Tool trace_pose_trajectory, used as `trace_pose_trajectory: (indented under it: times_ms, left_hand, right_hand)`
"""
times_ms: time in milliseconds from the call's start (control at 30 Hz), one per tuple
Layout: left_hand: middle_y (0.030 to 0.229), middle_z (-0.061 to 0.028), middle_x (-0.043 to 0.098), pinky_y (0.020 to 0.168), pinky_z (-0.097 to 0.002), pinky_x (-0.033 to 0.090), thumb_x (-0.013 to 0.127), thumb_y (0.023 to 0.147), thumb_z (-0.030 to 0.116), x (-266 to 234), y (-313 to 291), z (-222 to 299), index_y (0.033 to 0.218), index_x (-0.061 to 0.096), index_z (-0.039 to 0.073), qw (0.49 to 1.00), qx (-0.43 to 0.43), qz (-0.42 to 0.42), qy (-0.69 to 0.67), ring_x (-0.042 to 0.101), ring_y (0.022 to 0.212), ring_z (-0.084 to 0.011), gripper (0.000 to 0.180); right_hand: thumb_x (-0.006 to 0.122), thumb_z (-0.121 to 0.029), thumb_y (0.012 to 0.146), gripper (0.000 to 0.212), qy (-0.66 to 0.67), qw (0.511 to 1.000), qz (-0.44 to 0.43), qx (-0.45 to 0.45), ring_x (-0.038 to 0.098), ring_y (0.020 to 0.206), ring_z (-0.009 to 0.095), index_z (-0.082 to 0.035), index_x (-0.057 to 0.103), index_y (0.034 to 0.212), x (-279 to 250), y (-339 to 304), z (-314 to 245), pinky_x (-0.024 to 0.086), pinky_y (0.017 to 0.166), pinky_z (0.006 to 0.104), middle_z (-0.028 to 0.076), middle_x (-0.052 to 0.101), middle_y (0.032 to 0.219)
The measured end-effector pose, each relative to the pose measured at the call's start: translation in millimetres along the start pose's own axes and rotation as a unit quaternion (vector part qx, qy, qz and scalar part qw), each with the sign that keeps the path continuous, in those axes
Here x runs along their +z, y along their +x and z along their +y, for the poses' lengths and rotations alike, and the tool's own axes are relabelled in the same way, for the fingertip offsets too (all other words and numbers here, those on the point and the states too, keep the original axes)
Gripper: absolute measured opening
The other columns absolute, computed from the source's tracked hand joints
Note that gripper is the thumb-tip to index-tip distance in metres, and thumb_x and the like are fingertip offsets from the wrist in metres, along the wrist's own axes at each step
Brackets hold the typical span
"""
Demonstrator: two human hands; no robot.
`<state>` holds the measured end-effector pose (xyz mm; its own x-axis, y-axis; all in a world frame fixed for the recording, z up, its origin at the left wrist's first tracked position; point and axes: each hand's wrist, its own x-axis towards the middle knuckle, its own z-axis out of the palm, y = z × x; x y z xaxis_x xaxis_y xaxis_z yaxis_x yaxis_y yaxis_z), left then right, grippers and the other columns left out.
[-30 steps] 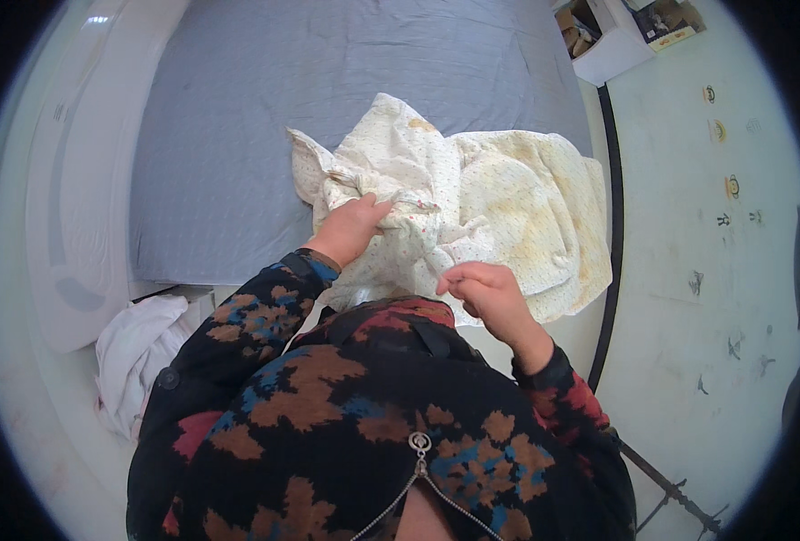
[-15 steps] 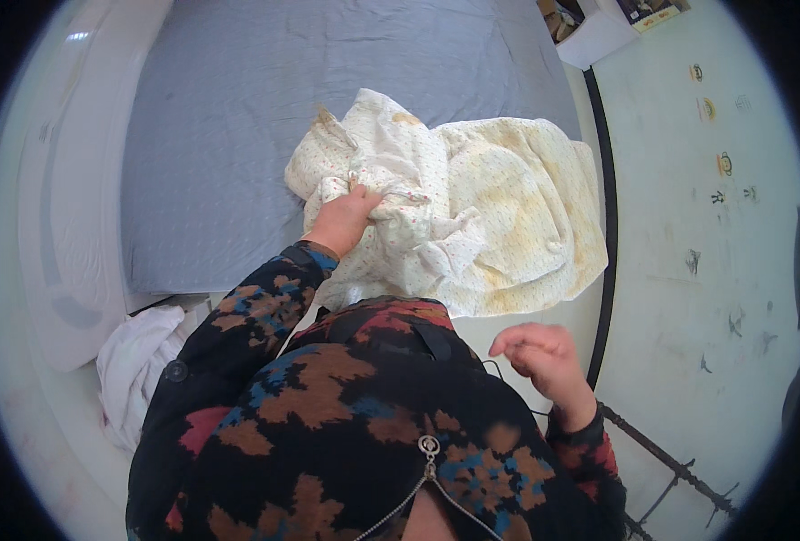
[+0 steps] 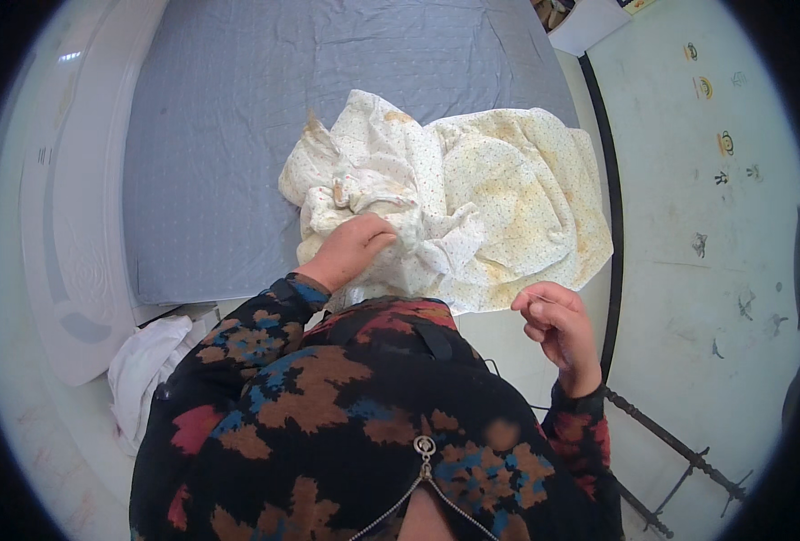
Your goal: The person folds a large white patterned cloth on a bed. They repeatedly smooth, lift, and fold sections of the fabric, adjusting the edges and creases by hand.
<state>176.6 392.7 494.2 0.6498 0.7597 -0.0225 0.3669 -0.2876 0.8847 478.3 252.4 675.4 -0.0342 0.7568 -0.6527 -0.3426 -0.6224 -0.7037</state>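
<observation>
A white patterned cloth (image 3: 508, 203) with yellowish-brown stains lies rumpled over the near edge of the bed. Its right part spreads out in rounded folds, while the left part is bunched up. My left hand (image 3: 353, 248) is closed on the bunched part, its fingertips pressed into the folds. Off to the right, apart from the cloth, my right hand (image 3: 560, 334) is raised with curled fingers and the thumb against the forefinger. A faint thin line shows at those fingertips, too fine to name.
Under the cloth is a bed with a grey-blue sheet (image 3: 228, 162). A pale carved headboard (image 3: 89, 198) stands at the left, with a crumpled white cloth (image 3: 147, 370) below it. At the right are a pale wall (image 3: 688, 243) with small stickers and a dark metal rack (image 3: 679, 442).
My left hand has shifted nearer to me along the bunched cloth, uncovering a fold. My right hand has risen and moved slightly to the right.
</observation>
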Motion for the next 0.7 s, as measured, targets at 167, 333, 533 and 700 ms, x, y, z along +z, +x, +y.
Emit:
trace_pose_trajectory:
  times_ms: [167, 333, 533, 700]
  left_hand:
    - [0.085, -0.0147, 0.062, 0.077, -0.0378, 0.049, 0.063, 0.095, 0.018, 4.0, -5.0, -10.4, 0.092, 0.066, 0.0, 0.997, -0.057, 0.045, -0.024, 0.061, 0.084, -0.0311, 0.018]
    - [0.08, -0.0159, 0.059, 0.074, -0.0402, 0.047, 0.061, 0.096, 0.02, 9.0, 0.2, -10.3, 0.087, 0.062, 0.0, 0.997, -0.073, 0.018, -0.03, 0.059, 0.081, -0.0333, 0.022]
    - [0.082, -0.0175, 0.06, 0.074, -0.0441, 0.047, 0.06, 0.095, 0.019, 12.6, 1.7, -8.9, 0.088, 0.062, 0.001, 0.999, -0.02, 0.028, -0.028, 0.058, 0.083, -0.0377, 0.019]
    - [0.083, -0.0172, 0.06, 0.075, -0.0443, 0.047, 0.059, 0.094, 0.019, 11.8, -2.4, -14.3, 0.088, 0.062, 0.002, 0.999, -0.016, 0.032, -0.022, 0.058, 0.083, -0.0382, 0.019]
  right_hand:
    - [0.061, -0.018, 0.096, 0.021, -0.11, 0.992, 0.06, -0.022, 0.043, 0.056, 0.007, 0.001, 0.07, 0.098, -22.7, 44.7, 31.7, 0.035, 0.052, 0.0246, 0.0, 0.06, 0.074]
    - [0.065, -0.023, 0.096, 0.02, -0.44, 0.846, 0.167, -0.25, 0.055, 0.061, 0.015, -0.006, 0.071, 0.105, 22.3, 110.3, 64.2, 0.047, 0.059, 0.0298, 0.005, 0.058, 0.068]
    - [0.068, -0.02, 0.093, 0.018, -0.517, 0.814, 0.037, -0.263, 0.059, 0.067, 0.028, -0.004, 0.069, 0.102, 91.1, 169.4, 96.9, 0.048, 0.063, 0.0377, 0.013, 0.06, 0.075]
    - [0.064, -0.019, 0.092, 0.019, -0.522, 0.835, -0.082, -0.15, 0.063, 0.086, 0.038, 0.0, 0.066, 0.092, 74.0, 192.7, 111.5, 0.049, 0.075, 0.0413, 0.02, 0.065, 0.09]
